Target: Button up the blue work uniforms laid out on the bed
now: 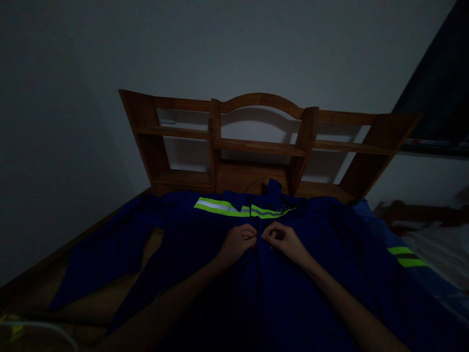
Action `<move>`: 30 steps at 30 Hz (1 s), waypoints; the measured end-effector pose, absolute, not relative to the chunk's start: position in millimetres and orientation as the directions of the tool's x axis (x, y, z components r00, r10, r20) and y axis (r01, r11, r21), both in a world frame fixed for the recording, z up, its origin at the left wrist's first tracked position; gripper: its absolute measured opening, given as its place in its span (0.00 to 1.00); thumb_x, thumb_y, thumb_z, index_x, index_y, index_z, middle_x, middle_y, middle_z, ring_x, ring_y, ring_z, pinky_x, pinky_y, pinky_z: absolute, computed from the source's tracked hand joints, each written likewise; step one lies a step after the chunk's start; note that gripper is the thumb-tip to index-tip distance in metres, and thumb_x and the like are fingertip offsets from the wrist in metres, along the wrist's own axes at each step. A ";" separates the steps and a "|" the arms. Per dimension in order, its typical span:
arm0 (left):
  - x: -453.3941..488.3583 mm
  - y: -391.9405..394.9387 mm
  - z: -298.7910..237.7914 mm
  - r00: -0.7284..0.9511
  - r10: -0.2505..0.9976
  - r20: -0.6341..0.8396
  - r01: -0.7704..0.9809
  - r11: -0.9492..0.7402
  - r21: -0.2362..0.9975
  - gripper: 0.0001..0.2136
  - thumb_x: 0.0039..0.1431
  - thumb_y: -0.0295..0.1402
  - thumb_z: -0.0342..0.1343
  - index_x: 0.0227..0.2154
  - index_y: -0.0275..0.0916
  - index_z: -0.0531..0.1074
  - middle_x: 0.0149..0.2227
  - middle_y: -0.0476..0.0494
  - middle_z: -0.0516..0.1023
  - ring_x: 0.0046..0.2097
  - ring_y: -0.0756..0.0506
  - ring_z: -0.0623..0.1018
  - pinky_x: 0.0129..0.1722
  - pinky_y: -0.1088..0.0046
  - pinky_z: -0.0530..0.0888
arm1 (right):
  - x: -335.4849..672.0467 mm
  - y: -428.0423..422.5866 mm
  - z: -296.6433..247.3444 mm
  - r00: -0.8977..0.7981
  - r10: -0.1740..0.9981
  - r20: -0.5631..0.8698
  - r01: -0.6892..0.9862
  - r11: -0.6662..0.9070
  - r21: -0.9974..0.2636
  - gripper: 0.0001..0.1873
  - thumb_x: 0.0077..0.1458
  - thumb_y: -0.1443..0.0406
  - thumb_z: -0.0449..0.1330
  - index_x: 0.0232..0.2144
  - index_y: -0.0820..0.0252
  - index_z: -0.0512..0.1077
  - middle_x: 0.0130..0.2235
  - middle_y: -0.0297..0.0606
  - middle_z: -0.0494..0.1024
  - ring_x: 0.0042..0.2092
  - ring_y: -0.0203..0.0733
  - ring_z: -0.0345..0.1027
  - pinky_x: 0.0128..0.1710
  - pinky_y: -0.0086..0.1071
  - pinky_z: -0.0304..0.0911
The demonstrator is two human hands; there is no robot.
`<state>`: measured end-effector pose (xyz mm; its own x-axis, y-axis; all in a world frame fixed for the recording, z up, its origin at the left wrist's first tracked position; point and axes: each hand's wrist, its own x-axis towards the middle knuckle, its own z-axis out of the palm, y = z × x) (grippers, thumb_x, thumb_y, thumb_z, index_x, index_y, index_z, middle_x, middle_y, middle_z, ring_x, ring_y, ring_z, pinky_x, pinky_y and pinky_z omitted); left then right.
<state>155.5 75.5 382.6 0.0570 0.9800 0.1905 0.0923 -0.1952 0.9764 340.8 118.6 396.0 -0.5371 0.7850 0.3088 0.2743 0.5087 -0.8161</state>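
A dark blue work jacket (176, 244) with yellow-green and silver reflective stripes lies spread front-up on a wooden bed. My left hand (238, 241) is closed in a pinch on the left edge of the jacket's front opening. My right hand (282, 238) is closed in a pinch on the right edge of the same opening. The two hands almost touch at the middle of the chest, just below the reflective stripe (238, 209). One sleeve lies out to the left, the other to the right with a striped cuff (405, 255).
A wooden headboard with open shelves (256, 144) stands against the white wall behind the jacket. Bare wooden bed boards (91, 305) show at the lower left, with a pale cable (40, 328). A dark curtain (439, 83) hangs at upper right. The room is dim.
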 end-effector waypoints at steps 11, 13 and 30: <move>152.7 80.8 378.0 0.090 0.995 -0.048 -0.185 0.064 0.981 0.19 0.36 0.39 0.68 0.29 0.33 0.69 0.25 0.45 0.78 0.27 0.47 0.78 0.33 0.69 0.76 | 337.5 112.3 399.6 -0.534 0.790 0.302 0.290 0.507 -0.812 0.14 0.51 0.55 0.61 0.29 0.61 0.71 0.26 0.31 0.72 0.24 0.31 0.65 0.25 0.25 0.59; 152.1 80.2 379.0 0.095 0.995 -0.024 -0.157 0.039 0.987 0.19 0.37 0.39 0.67 0.29 0.33 0.69 0.25 0.45 0.78 0.27 0.47 0.78 0.32 0.70 0.75 | 336.9 111.7 400.9 -0.526 0.790 0.314 0.285 0.512 -0.810 0.14 0.51 0.55 0.61 0.30 0.61 0.71 0.29 0.33 0.73 0.25 0.31 0.66 0.25 0.25 0.59; 158.8 76.4 389.0 0.059 0.984 -0.168 -0.238 0.177 0.955 0.15 0.41 0.38 0.66 0.28 0.33 0.71 0.26 0.46 0.75 0.29 0.49 0.76 0.34 0.72 0.74 | 337.2 117.7 389.9 -0.556 0.768 0.317 0.295 0.539 -0.789 0.11 0.50 0.58 0.62 0.32 0.59 0.70 0.28 0.31 0.71 0.25 0.31 0.65 0.26 0.25 0.59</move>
